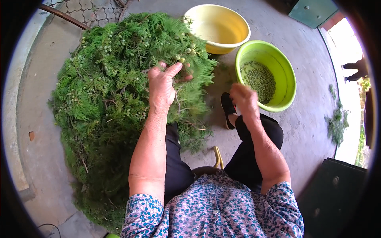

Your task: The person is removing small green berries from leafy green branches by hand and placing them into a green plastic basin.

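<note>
A large heap of green conifer branches (107,83), dotted with pale green cones, lies to my left. Over its upper right part, my left hand (168,77) grips a leafy conifer branch (194,59) with thumb and fingers; a few round cones show just past the thumb. My right hand (245,99) is curled closed at the near left rim of a lime-green basin (287,85). Motion blurs its fingers, and whatever they may hold is hidden. Many small green cones (260,79) cover the bottom of this basin.
A yellow basin (228,47) stands behind the green one, its inside pale. At the right lie loose green sprigs (336,123) by the doorway and a dark panel (333,198). A teal metal box (311,12) is at the far right. Another person's dark-clothed legs (356,69) show outside.
</note>
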Tool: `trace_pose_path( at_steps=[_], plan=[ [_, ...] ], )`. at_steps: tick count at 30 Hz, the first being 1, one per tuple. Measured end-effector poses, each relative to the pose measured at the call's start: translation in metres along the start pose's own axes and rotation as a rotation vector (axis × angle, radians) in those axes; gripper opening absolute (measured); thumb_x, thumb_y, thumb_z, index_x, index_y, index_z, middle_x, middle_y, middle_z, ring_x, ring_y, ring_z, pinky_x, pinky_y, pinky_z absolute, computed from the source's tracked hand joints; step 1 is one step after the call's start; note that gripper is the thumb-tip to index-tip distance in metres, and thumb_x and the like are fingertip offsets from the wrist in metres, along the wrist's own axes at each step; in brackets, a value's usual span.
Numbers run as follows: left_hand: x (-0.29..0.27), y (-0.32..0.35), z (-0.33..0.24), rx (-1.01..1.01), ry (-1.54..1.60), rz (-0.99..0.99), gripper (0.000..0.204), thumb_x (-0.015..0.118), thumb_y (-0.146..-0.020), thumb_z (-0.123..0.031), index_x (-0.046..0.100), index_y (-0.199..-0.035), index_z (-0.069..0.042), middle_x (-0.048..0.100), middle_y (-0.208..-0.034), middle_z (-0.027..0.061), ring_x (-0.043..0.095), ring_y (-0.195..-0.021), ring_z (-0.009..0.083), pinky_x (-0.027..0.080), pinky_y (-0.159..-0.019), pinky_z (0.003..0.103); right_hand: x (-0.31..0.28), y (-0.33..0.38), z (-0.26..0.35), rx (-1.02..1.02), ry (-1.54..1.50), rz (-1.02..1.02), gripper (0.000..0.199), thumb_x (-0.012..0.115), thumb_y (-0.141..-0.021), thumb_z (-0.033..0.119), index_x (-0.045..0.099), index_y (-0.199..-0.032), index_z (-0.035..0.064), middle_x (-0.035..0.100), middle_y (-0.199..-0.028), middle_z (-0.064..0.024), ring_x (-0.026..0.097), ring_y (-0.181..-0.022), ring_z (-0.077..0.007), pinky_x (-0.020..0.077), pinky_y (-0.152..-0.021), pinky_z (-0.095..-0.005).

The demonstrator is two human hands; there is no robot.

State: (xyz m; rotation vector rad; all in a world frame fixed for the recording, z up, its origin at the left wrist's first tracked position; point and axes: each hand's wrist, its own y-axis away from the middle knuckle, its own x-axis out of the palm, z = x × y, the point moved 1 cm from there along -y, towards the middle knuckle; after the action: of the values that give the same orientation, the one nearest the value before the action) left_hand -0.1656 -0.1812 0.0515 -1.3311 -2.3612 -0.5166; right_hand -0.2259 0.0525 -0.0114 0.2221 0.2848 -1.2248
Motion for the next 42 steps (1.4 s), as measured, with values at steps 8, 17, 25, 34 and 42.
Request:
trace_pose_path(
  at_steps=[8, 17, 25, 34, 42],
  plan=[
    [0.016, 0.006, 0.013, -0.077, -0.107, 0.026, 0.009, 0.060, -0.078, -0.002, 0.058, -0.084, 0.004, 0.062, -0.074, 0.0109, 0.062, -0.058, 0.0176, 0.054, -0.050, 0.029, 0.058, -0.016, 0.102, -0.515, 0.000, -0.197, 0.022, 0.068, -0.069, 0.002, 0.061, -0.090, 0.0023, 0.058, -0.073, -0.0104, 0.057, -0.064, -0.0181, 0.0471, -0.059, -0.0277],
    [0.028, 0.004, 0.013, 0.041, -0.245, 0.067, 0.008, 0.059, -0.080, -0.004, 0.064, -0.086, 0.000, 0.064, -0.073, 0.0054, 0.059, -0.056, 0.0098, 0.049, -0.049, 0.022, 0.071, -0.042, 0.082, -0.354, -0.246, -0.093, 0.024, 0.070, -0.069, 0.004, 0.064, -0.091, 0.0035, 0.056, -0.066, -0.0035, 0.051, -0.058, -0.0111, 0.0442, -0.056, -0.0234],
    [0.033, 0.006, 0.010, 0.001, -0.532, -0.019, 0.004, 0.062, -0.078, -0.007, 0.065, -0.079, -0.004, 0.060, -0.066, 0.0019, 0.049, -0.046, 0.0053, 0.035, -0.038, 0.018, 0.066, -0.049, 0.084, -0.141, -0.413, 0.067, 0.012, 0.067, -0.072, 0.002, 0.061, -0.081, -0.0021, 0.061, -0.066, -0.0040, 0.054, -0.061, -0.0077, 0.0457, -0.058, -0.0245],
    [0.038, 0.005, 0.011, -0.038, -0.316, -0.004, 0.005, 0.063, -0.075, -0.005, 0.064, -0.079, -0.003, 0.058, -0.063, 0.0011, 0.046, -0.044, 0.0064, 0.030, -0.035, 0.019, 0.060, -0.048, 0.084, -0.180, -0.378, 0.082, 0.011, 0.064, -0.074, 0.003, 0.059, -0.083, -0.0022, 0.060, -0.067, -0.0083, 0.055, -0.059, -0.0113, 0.0453, -0.056, -0.0264],
    [0.040, 0.003, 0.012, -0.028, -0.427, -0.020, 0.008, 0.058, -0.076, -0.003, 0.064, -0.081, -0.002, 0.060, -0.063, 0.0025, 0.047, -0.042, 0.0062, 0.029, -0.034, 0.018, 0.058, -0.048, 0.080, -0.347, -0.216, 0.047, 0.016, 0.068, -0.072, 0.002, 0.060, -0.086, -0.0028, 0.061, -0.069, -0.0056, 0.056, -0.061, -0.0072, 0.0466, -0.057, -0.0233]
  ],
)
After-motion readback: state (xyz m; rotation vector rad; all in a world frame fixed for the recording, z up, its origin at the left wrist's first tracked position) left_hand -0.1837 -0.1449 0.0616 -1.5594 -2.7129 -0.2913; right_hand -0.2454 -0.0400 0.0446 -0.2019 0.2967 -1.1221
